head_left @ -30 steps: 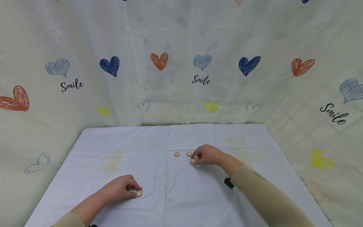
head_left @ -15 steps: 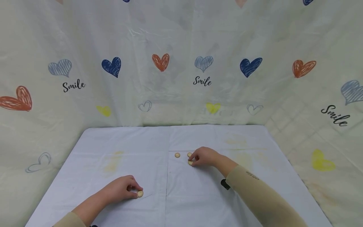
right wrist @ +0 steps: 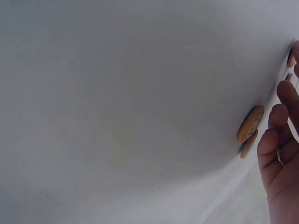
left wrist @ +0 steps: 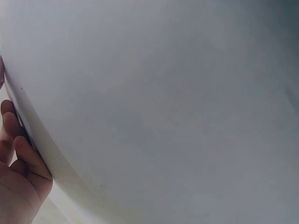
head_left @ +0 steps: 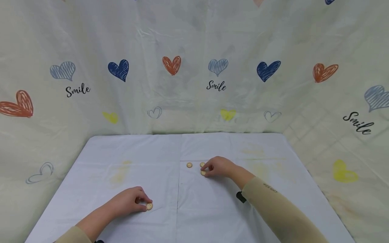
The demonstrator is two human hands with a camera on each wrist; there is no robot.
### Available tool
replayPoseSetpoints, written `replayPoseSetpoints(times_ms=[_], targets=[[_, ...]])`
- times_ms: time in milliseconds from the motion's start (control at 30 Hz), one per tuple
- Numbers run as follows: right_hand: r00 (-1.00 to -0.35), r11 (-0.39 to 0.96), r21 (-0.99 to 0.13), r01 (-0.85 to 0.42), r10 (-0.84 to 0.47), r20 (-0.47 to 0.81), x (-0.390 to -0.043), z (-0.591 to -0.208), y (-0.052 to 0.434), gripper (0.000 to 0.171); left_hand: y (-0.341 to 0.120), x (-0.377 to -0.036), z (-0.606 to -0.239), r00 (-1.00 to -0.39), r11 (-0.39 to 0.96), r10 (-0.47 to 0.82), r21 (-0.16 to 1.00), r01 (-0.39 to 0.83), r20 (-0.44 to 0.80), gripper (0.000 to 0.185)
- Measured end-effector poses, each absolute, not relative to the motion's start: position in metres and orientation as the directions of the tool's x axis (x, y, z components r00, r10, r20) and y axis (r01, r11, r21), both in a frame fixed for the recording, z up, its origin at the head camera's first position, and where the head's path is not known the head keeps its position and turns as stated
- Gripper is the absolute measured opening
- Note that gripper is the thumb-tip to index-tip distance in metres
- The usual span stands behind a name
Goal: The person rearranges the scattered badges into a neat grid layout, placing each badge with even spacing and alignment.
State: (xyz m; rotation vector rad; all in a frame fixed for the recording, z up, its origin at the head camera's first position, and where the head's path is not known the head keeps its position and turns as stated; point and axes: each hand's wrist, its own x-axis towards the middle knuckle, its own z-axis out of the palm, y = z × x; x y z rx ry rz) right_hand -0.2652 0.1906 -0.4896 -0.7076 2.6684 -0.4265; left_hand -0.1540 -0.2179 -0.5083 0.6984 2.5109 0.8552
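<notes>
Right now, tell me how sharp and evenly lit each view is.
Head view: even, soft light, sharp, walls bowed by the wide lens; buttons small but clear. Left wrist view: mostly blank white cloth, darker toward the right. Right wrist view: buttons beside the right hand slightly soft, upper corners shaded.

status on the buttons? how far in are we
Early. Nothing looks gathered or stacked: four buttons lie on the cloth. In hand: the right hand has its fingertips on one button, with two more lying loose just beyond it; the left hand touches a lone button near the front. Left: all four buttons are still spread apart.
</notes>
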Motion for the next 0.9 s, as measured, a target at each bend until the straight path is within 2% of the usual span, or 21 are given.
replayPoseSetpoints(times_ms=[200,500,800,900], targets=[[-0.822,0.823,-0.39,-0.412,-0.521,-0.231,-0.264,-0.483,0.196,0.026,-0.218,-0.154,-0.507,-0.8,0.691,0.565,0.645,0.327,-0.2,0.018],[-0.854,0.848,-0.421,-0.323,-0.452,-0.256,-0.257,-0.471,0.222,0.031,-0.217,-0.154,-0.509,-0.8,0.69,0.566,0.644,0.33,-0.197,0.019],[-0.872,0.846,-0.411,-0.341,-0.448,-0.198,-0.255,-0.468,0.257,0.031,-0.217,-0.154,-0.509,-0.799,0.685,0.569,0.651,0.329,-0.196,0.018],[-0.873,0.85,-0.415,-0.326,-0.439,-0.214,-0.256,-0.469,0.26,0.029,-0.217,-0.153,-0.509,-0.799,0.687,0.568,0.649,0.326,-0.199,0.018]])
